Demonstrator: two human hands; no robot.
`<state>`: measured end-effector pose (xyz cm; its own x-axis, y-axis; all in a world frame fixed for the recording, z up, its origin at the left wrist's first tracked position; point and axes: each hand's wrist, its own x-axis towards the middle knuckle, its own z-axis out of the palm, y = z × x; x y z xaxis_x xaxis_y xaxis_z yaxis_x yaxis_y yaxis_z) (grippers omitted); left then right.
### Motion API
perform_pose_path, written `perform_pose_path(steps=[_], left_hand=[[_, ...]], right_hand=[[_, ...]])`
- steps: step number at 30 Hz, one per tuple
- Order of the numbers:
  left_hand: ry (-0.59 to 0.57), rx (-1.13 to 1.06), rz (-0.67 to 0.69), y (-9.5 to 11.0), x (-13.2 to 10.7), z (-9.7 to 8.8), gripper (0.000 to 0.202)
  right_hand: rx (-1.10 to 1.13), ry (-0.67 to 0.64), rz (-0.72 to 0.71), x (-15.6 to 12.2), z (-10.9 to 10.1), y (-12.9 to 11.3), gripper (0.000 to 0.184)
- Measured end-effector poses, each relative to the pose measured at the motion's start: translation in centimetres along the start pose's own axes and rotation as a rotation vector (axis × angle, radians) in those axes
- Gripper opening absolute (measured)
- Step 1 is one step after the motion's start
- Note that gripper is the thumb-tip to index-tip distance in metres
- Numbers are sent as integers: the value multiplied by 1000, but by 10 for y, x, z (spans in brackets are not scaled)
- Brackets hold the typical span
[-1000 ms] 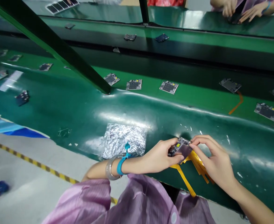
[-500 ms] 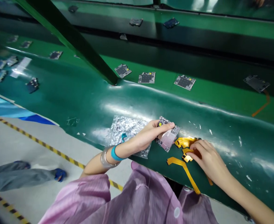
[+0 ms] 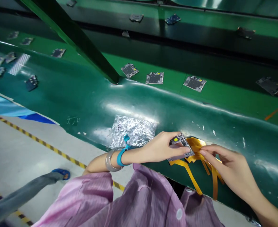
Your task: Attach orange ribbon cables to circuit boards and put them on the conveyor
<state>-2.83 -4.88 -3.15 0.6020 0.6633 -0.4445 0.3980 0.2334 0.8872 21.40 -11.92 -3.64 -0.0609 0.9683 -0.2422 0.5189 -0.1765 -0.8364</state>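
My left hand (image 3: 167, 146) grips a circuit board (image 3: 179, 143) with a yellow patch, thumb across its face, tilted above the bench. Close to the board's right edge, my right hand (image 3: 226, 160) pinches an orange flex cable between thumb and forefinger. Whether the cable touches the board's edge I cannot tell. Several more orange flex cables (image 3: 215, 183) lie in a pile beneath and around my right fingers. One bent flex cable (image 3: 188, 175) reaches to the bench's front edge. Left of my left hand lies a crinkled silvery bag (image 3: 133, 130).
Circuit boards (image 3: 195, 83) lie in a row on the green strip behind the bench (image 3: 86, 104); the rightmost board (image 3: 270, 85) has an orange cable attached. A green post (image 3: 82, 44) slants down to the bench. A person's leg (image 3: 32, 186) shows on the floor at left.
My left hand has moved right and tilted the board, bringing it beside the cables. My right hand has changed from reaching into the pile to pinching a cable. Boards behind have shifted slightly right.
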Motion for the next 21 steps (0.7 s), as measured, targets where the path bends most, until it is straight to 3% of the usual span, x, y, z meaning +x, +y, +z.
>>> perform_pose_path(steps=[6, 21], left_hand=[[-31, 59, -4, 3, -3, 4, 35], [-77, 82, -19, 5, -5, 3, 35]], right_hand=[[26, 56, 19, -2, 2, -7, 23], [-79, -60, -60, -8, -5, -13, 20]])
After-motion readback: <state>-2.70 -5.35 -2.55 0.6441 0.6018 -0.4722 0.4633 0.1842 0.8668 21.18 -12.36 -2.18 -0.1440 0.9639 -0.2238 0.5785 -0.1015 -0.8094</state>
